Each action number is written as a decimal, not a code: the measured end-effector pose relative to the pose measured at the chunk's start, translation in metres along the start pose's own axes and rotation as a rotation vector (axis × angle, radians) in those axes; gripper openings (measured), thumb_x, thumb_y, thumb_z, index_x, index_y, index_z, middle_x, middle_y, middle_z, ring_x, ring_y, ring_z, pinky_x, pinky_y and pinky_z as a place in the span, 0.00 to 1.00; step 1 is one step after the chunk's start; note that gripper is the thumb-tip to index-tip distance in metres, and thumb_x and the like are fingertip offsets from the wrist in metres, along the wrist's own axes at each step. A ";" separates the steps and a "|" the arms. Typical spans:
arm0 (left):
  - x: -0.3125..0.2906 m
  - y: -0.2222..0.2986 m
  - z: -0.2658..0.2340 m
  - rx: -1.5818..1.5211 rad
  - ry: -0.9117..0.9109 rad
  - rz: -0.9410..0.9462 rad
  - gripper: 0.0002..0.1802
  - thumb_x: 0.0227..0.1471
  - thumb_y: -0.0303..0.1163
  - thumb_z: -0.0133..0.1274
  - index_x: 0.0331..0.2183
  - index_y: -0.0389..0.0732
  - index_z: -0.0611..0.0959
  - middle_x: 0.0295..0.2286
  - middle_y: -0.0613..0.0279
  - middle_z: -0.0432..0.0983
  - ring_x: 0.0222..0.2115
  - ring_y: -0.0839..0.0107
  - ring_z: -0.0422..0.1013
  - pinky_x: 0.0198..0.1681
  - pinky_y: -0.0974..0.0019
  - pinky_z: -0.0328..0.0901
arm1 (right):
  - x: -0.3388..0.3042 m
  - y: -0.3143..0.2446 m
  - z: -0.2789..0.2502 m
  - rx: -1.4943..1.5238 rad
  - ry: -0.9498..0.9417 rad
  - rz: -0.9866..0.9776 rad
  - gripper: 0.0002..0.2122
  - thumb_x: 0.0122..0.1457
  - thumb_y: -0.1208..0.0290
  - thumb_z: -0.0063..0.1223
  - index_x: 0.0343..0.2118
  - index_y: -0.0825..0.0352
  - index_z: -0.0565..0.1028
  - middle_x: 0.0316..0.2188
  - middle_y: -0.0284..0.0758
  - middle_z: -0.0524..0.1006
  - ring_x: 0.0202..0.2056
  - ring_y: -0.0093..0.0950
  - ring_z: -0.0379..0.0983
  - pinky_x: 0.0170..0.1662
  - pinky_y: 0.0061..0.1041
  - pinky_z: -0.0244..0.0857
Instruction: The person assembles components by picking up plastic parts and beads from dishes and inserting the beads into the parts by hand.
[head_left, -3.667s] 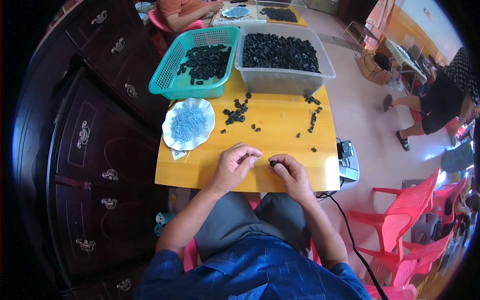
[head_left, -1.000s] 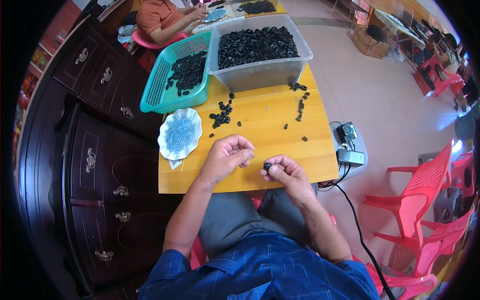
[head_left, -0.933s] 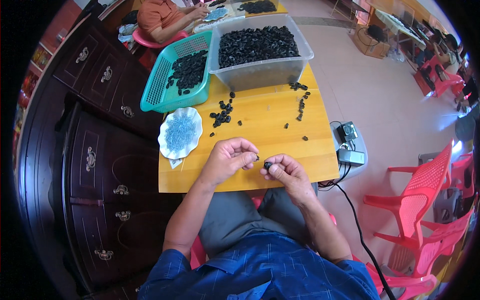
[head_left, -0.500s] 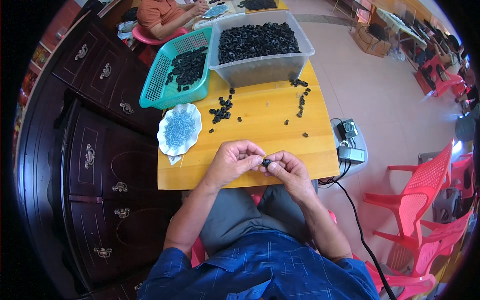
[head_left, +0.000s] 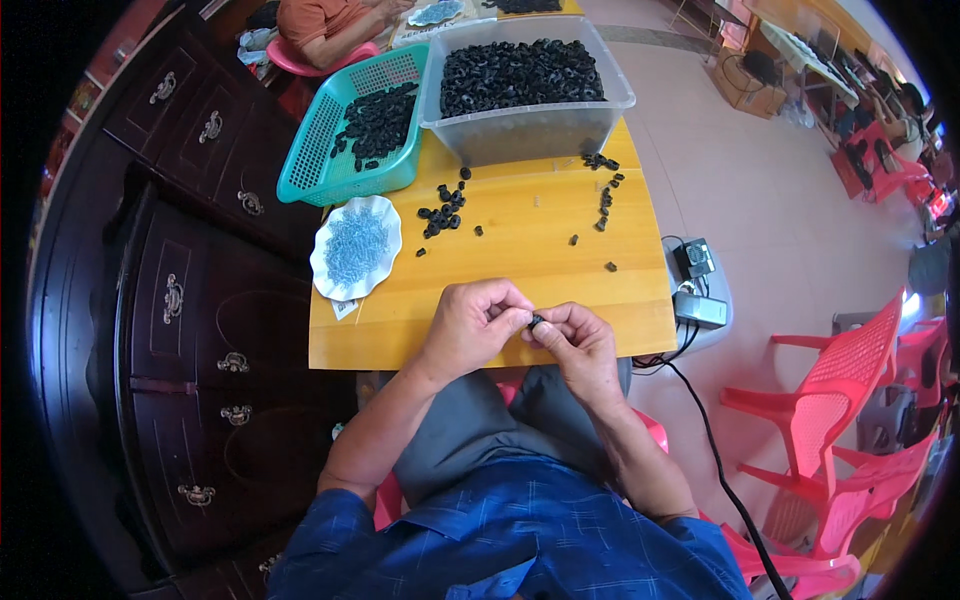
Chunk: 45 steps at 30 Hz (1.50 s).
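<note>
Above the near edge of the yellow table [head_left: 480, 262], both my hands meet fingertip to fingertip. My right hand [head_left: 582, 345] is closed, pinching a small black ring-like part [head_left: 537, 321] between thumb and forefinger. From the other side my left hand [head_left: 478, 325] comes against that part, thumb and forefinger pressed together; whatever they grip is hidden. A white wavy-rimmed plate [head_left: 392, 238] lies to the left, heaped with tiny pale-blue clear pieces [head_left: 355, 246]. Loose black parts [head_left: 441, 214] cluster beyond my hands, and more black parts [head_left: 605, 205] trail along the right.
A green basket [head_left: 300, 165] and a translucent bin [head_left: 540, 138], both holding black parts, stand at the far side. Dark drawers [head_left: 210, 260] flank the left. Pink chairs [head_left: 830, 395], a power adapter [head_left: 700, 310] and a black cable [head_left: 715, 450] are right. Another person [head_left: 330, 30] sits beyond.
My left fingertips have moved slightly right, closer over the black part, which now shows less. The whole view has shifted a little. The other person's arm has moved.
</note>
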<state>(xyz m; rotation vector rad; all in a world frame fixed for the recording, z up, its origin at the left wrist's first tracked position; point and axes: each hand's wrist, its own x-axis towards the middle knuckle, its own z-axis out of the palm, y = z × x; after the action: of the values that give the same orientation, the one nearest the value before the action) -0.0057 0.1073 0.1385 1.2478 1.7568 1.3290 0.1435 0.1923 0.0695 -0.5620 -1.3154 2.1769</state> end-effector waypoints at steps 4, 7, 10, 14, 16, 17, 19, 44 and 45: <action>0.000 -0.001 -0.004 0.005 -0.022 0.016 0.02 0.51 0.18 0.55 0.30 0.29 0.81 0.24 0.59 0.80 0.26 0.77 0.78 0.28 0.74 0.71 | 0.001 -0.001 0.002 0.012 -0.013 -0.015 0.05 0.62 0.80 0.52 0.40 0.72 0.75 0.33 0.37 0.81 0.35 0.22 0.78 0.43 0.20 0.72; 0.001 -0.004 -0.003 -0.154 -0.023 0.021 0.06 0.50 0.20 0.58 0.34 0.33 0.83 0.26 0.64 0.79 0.25 0.81 0.72 0.30 0.76 0.67 | 0.003 -0.004 0.001 0.158 -0.064 0.003 0.06 0.63 0.76 0.53 0.41 0.71 0.74 0.34 0.36 0.80 0.36 0.23 0.78 0.44 0.22 0.72; 0.000 -0.005 0.003 -0.033 0.013 0.153 0.11 0.51 0.19 0.57 0.39 0.31 0.81 0.26 0.61 0.78 0.26 0.78 0.75 0.31 0.73 0.70 | 0.003 -0.007 -0.002 0.306 -0.110 0.087 0.09 0.64 0.72 0.53 0.42 0.70 0.74 0.37 0.35 0.79 0.38 0.22 0.76 0.45 0.22 0.71; -0.001 0.000 0.006 -0.031 0.043 0.162 0.20 0.49 0.22 0.61 0.46 0.33 0.78 0.28 0.61 0.77 0.28 0.76 0.75 0.33 0.72 0.70 | 0.005 -0.011 -0.005 0.394 -0.114 0.170 0.10 0.63 0.67 0.54 0.43 0.67 0.73 0.39 0.34 0.79 0.39 0.22 0.76 0.47 0.24 0.70; -0.001 0.003 0.007 0.040 0.035 0.194 0.23 0.47 0.23 0.62 0.48 0.34 0.77 0.30 0.59 0.77 0.30 0.73 0.76 0.34 0.70 0.71 | 0.005 -0.012 -0.005 0.435 -0.117 0.178 0.11 0.63 0.66 0.54 0.43 0.66 0.73 0.39 0.33 0.79 0.39 0.22 0.76 0.47 0.24 0.69; -0.002 0.005 0.008 0.194 0.042 0.271 0.25 0.45 0.24 0.64 0.47 0.34 0.78 0.32 0.57 0.77 0.32 0.68 0.77 0.35 0.68 0.71 | 0.006 -0.012 -0.005 0.451 -0.117 0.194 0.11 0.63 0.66 0.54 0.43 0.66 0.74 0.38 0.33 0.79 0.39 0.22 0.76 0.47 0.24 0.69; -0.003 0.007 0.013 0.420 0.064 0.373 0.26 0.40 0.26 0.65 0.45 0.35 0.78 0.37 0.53 0.77 0.36 0.57 0.76 0.38 0.62 0.72 | 0.006 -0.012 -0.005 0.468 -0.113 0.210 0.10 0.63 0.66 0.54 0.43 0.65 0.74 0.38 0.32 0.79 0.38 0.21 0.76 0.46 0.24 0.69; 0.006 -0.005 0.025 0.530 0.166 0.531 0.17 0.41 0.23 0.63 0.38 0.36 0.82 0.33 0.53 0.79 0.34 0.56 0.77 0.36 0.61 0.72 | 0.005 -0.005 -0.009 0.534 -0.007 0.194 0.04 0.61 0.72 0.56 0.36 0.64 0.78 0.32 0.28 0.79 0.34 0.18 0.75 0.39 0.19 0.70; 0.006 -0.005 0.026 0.519 0.170 0.512 0.16 0.42 0.23 0.63 0.38 0.36 0.82 0.33 0.53 0.79 0.34 0.56 0.77 0.36 0.61 0.72 | 0.005 -0.005 -0.008 0.536 0.002 0.189 0.04 0.61 0.72 0.56 0.36 0.64 0.77 0.32 0.28 0.79 0.34 0.17 0.75 0.39 0.19 0.70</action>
<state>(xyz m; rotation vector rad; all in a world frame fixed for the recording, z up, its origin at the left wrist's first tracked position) 0.0130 0.1222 0.1262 2.0291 2.0692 1.3132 0.1455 0.2031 0.0698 -0.4823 -0.6444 2.5434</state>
